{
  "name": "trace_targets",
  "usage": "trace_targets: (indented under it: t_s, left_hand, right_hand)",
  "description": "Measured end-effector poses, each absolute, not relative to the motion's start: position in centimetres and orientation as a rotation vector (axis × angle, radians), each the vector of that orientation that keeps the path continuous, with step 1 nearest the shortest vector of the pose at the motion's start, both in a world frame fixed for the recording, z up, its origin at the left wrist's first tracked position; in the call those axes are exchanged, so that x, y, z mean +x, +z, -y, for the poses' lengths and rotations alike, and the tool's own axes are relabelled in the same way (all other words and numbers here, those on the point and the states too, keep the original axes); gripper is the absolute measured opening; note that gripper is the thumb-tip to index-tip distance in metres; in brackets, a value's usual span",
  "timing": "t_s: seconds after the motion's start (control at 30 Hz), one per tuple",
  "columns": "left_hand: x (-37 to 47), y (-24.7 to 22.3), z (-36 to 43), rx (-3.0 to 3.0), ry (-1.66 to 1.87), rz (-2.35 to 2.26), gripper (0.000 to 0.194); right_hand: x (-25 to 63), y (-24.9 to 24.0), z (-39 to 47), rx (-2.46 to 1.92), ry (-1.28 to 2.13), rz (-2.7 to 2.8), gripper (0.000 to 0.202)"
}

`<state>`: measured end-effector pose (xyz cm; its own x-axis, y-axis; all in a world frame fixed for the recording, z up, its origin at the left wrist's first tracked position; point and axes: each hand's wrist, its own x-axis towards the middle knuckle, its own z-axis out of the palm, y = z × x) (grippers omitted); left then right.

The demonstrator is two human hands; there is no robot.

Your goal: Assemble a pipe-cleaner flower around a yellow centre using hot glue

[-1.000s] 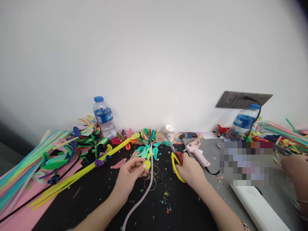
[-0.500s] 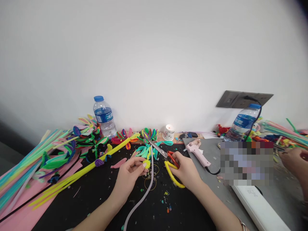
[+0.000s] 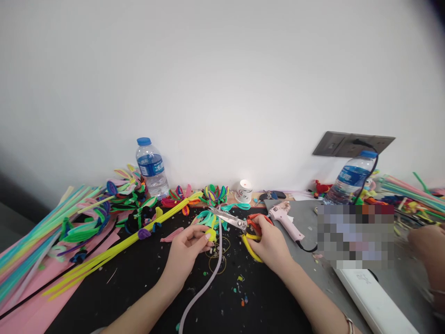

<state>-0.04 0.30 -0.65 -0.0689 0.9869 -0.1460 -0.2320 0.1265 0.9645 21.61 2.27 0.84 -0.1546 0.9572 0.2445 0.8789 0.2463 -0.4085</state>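
Note:
Pinched between the thumb and fingers of my left hand (image 3: 189,243) is a small bright yellow fuzzy piece (image 3: 211,234), apparently coiled pipe cleaner. My right hand (image 3: 273,241) grips scissors (image 3: 229,219) with red and yellow handles. Their metal blades point up and left, beyond the yellow piece and apart from it. Below and behind the blades lies a turquoise pipe-cleaner bundle (image 3: 206,218). A pale lilac cord-like strip (image 3: 218,264) curves down between my hands.
Yellow pipe cleaners (image 3: 121,243) lie at left, beside a pink sheet (image 3: 38,301). A water bottle (image 3: 152,169), paper cup (image 3: 244,191) and glue gun (image 3: 287,222) stand or lie farther back. At right are a white box (image 3: 375,297), another bottle (image 3: 349,178) and another person's hand (image 3: 426,243).
The scissors' handles and blades have spread, and the tool has turned flatter toward the left. My left hand stays nearly still with the yellow piece. The other person's hand has shifted slightly.

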Motion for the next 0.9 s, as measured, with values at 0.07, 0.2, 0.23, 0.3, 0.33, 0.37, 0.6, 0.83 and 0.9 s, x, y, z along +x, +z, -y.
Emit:
trace_targets:
  t_s: [0.07, 0.2, 0.23, 0.3, 0.33, 0.37, 0.6, 0.83, 0.9]
  left_hand:
    - [-0.05, -0.64, -0.25, 0.895, 1.271, -1.159, 0.022]
    - [-0.07, -0.52, -0.18, 0.905, 1.271, -1.158, 0.021]
    - [-0.08, -0.5, -0.17, 0.907, 1.27, -1.156, 0.021]
    - [-0.09, -0.47, -0.17, 0.907, 1.268, -1.155, 0.02]
    - [-0.09, -0.47, -0.17, 0.906, 1.267, -1.155, 0.02]
    - [-0.1, -0.48, -0.17, 0.906, 1.267, -1.154, 0.02]
    - [-0.08, -0.4, -0.22, 0.908, 1.277, -1.159, 0.021]
    - [-0.07, -0.4, -0.19, 0.916, 1.271, -1.148, 0.023]
    - [-0.05, -0.43, -0.2, 0.916, 1.277, -1.147, 0.023]
  right_hand:
    - [21.55, 0.91, -2.21, -1.668, 0.192, 2.069, 0.021]
    - [21.44, 0.77, -2.16, -1.648, 0.141, 2.066, 0.033]
    - [21.45, 0.71, -2.19, -1.636, 0.131, 2.073, 0.034]
    - [21.57, 0.61, -2.29, -1.604, 0.106, 2.099, 0.031]
    - [21.65, 0.57, -2.36, -1.586, 0.095, 2.111, 0.028]
    - [21.74, 0.52, -2.44, -1.569, 0.091, 2.121, 0.027]
    - [22.0, 0.17, -2.83, -1.505, 0.12, 2.111, 0.029]
    - [22.06, -0.07, -3.02, -1.532, 0.095, 2.1, 0.03]
    - [22.08, -0.08, -3.03, -1.531, 0.091, 2.109, 0.031]
